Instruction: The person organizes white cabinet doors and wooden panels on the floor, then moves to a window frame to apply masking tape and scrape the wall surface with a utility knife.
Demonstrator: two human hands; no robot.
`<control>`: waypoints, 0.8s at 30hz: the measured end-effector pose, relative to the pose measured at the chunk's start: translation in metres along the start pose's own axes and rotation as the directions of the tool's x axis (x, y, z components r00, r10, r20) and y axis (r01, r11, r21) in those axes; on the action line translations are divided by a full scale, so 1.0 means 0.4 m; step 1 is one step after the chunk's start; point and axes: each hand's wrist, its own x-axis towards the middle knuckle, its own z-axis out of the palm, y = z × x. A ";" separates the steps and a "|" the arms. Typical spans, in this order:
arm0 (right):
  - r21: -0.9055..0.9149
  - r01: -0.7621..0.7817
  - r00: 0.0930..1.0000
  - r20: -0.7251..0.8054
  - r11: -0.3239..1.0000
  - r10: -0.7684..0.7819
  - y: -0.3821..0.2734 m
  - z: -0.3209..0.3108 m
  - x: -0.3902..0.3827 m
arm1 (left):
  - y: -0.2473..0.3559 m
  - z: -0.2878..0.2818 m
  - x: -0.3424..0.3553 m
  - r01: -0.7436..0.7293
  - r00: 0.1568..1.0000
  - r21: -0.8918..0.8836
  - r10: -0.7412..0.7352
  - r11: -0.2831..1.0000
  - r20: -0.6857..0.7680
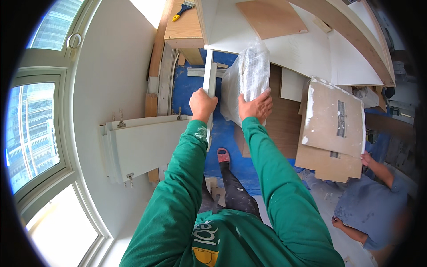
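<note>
My left hand (pixel 203 105) is closed round the upper edge of a narrow white panel (pixel 208 73), which stands upright on its edge. To its right, my right hand (pixel 256 107) grips the near end of a flat package in clear bubble wrap (pixel 254 71). What lies inside the wrap I cannot make out. The package also stands on edge, close beside the white panel. Left of my left hand, several white door panels with metal hinges (pixel 151 144) lean against the wall.
A person in a blue shirt (pixel 371 209) at the lower right touches cardboard sheets (pixel 336 109). A brown board (pixel 284 127) lies right of my right hand. Blue sheeting (pixel 187 93) covers the floor. A paintbrush (pixel 183 10) rests on a wooden surface (pixel 184 29) at the top, beside white cabinetry (pixel 284 49).
</note>
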 end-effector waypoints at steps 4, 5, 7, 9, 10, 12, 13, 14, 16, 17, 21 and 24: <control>0.005 -0.007 1.000 -0.009 1.000 0.007 0.001 0.001 0.001 | 0.026 0.041 -0.024 -0.006 1.000 -0.018 0.007 1.000 0.025; 0.005 -0.006 1.000 -0.013 1.000 0.006 0.001 0.004 0.002 | 0.034 0.050 -0.030 -0.006 0.999 -0.028 0.007 1.000 0.031; 0.007 -0.003 1.000 -0.020 1.000 0.004 0.002 0.009 0.004 | 0.046 0.064 -0.035 -0.015 1.000 -0.055 0.016 0.998 0.020; -0.001 -0.002 1.000 -0.021 1.000 0.002 -0.001 0.009 0.003 | 0.045 0.080 -0.041 -0.014 1.000 -0.070 0.015 0.997 0.006; -0.005 -0.001 1.000 -0.022 1.000 0.001 -0.003 0.008 0.003 | 0.045 0.092 -0.037 -0.039 0.999 -0.076 0.037 0.996 -0.020; -0.003 -0.010 1.000 -0.011 1.000 0.010 -0.004 0.007 0.003 | 0.049 0.097 -0.043 -0.042 0.999 -0.085 0.040 0.995 -0.025; -0.002 -0.015 1.000 -0.005 1.000 0.015 -0.005 0.006 0.002 | 0.047 0.099 -0.047 -0.044 0.999 -0.089 0.042 0.995 -0.028; -0.014 -0.021 1.000 0.000 1.000 0.021 -0.005 0.004 0.003 | 0.049 0.098 -0.051 -0.021 0.999 -0.091 0.018 0.996 -0.033; -0.036 -0.033 0.999 0.010 0.999 0.034 -0.008 0.002 0.000 | 0.052 0.097 -0.061 0.025 0.999 -0.094 -0.030 0.995 -0.043; -0.027 -0.026 1.000 0.007 0.999 0.026 -0.006 0.004 0.001 | 0.048 0.097 -0.063 0.030 0.998 -0.098 -0.035 0.995 -0.051; -0.009 -0.022 1.000 0.017 1.000 0.022 -0.003 0.009 0.001 | 0.029 0.096 -0.058 0.029 0.997 -0.119 -0.038 0.992 -0.073; -0.011 -0.041 0.997 0.061 0.999 0.041 -0.009 0.001 0.000 | 0.019 0.096 -0.058 0.032 0.997 -0.119 -0.041 0.992 -0.072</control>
